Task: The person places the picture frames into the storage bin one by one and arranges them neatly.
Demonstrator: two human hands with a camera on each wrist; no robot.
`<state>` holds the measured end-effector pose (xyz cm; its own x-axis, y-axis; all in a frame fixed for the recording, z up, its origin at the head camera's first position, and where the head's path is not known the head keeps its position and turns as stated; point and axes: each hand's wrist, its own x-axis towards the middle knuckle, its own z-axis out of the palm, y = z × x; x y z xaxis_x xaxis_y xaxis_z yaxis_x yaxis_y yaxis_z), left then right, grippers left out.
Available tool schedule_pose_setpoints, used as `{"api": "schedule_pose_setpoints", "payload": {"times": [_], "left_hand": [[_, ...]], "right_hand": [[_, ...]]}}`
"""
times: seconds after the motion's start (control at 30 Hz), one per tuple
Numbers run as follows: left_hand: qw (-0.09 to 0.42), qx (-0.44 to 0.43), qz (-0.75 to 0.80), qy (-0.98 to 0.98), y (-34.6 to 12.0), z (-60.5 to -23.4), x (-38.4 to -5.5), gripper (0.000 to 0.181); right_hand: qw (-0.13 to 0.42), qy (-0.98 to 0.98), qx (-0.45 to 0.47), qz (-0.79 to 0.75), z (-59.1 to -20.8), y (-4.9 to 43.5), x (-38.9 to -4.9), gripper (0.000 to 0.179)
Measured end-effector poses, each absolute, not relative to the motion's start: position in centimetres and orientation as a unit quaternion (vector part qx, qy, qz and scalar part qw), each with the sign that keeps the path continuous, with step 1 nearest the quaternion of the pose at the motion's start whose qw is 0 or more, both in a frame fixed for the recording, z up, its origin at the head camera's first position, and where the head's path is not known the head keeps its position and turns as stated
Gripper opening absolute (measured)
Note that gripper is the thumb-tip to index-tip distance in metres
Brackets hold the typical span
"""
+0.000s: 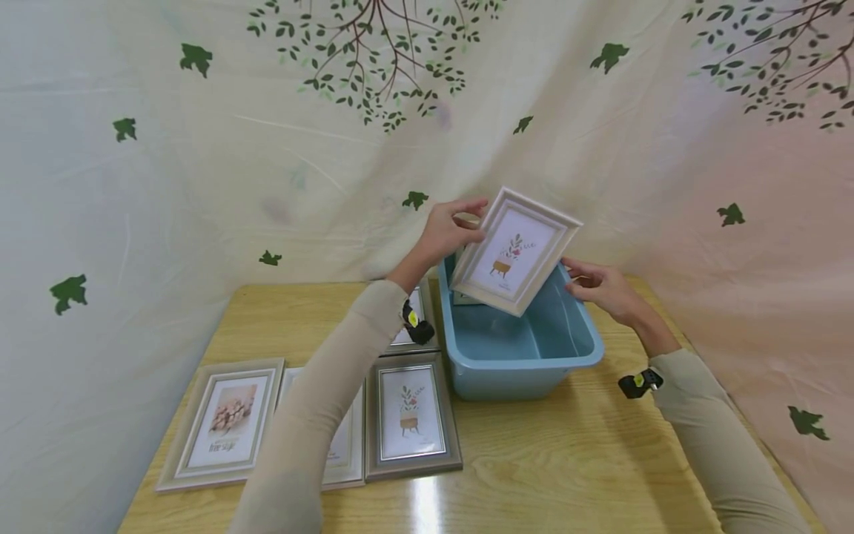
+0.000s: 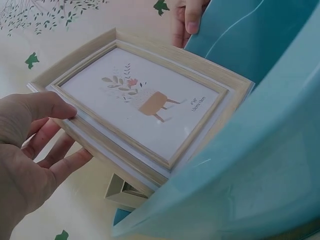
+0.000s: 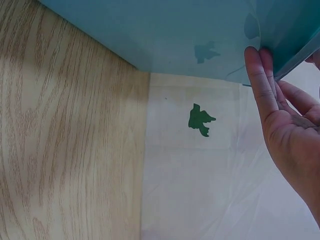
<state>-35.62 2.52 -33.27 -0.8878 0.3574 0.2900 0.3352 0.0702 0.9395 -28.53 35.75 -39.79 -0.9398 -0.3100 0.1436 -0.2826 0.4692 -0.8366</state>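
Along the bottom of the head view, my sleeves (image 1: 300, 423) reach in from both corners over a wooden table (image 1: 554, 460). At lower left lies a frame with a pinkish picture (image 1: 223, 415); beside it a white-matted frame (image 1: 343, 441) is partly hidden under my left forearm. Next, near bottom centre, a darker frame (image 1: 412, 411) lies flat with a potted-plant print, and above it another frame (image 1: 428, 293) shows only partly past my wrist.

Right of centre stands a blue basin (image 1: 520, 382). My right hand (image 1: 603, 289) is at its right rim, thumb and fingers pinching the edge, with long fingers lying against the outer wall in the right wrist view. My left hand (image 1: 447, 230), just above the middle of the frame, is clamped on a pale picture frame (image 1: 514, 252), thumb on the front of its border and fingers behind. That frame lies immediately to the right of my left hand, tilted over the basin's upper left part, its plant print facing me. Low in the left wrist view, the corner of a further pale frame (image 2: 124, 199) peeks out beneath it, beside the rim.

Behind everything, a pale cloth (image 1: 333, 163) fills the upper part, printed with branches and green leaf shapes.
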Motion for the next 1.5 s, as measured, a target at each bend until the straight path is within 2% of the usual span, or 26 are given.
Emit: {"api": "schedule_pose_setpoints", "payload": {"times": [0.37,0.93,1.5], "left_hand": [[0.001,0.249,0.598,0.762,2.9,-32.8,-35.5,0.049],[-0.007,0.246,0.593,0.767,2.4,-35.1,-36.0,0.05],[-0.001,0.194,0.551,0.812,1.7,-36.7,-36.7,0.049]], "right_hand": [[0.012,0.857,-0.172,-0.486,-39.7,35.8,-28.5,0.057],[0.017,0.866,-0.164,-0.472,-40.1,36.1,-28.6,0.057],[0.025,0.87,-0.154,-0.467,-39.9,35.8,-28.4,0.059]]}}
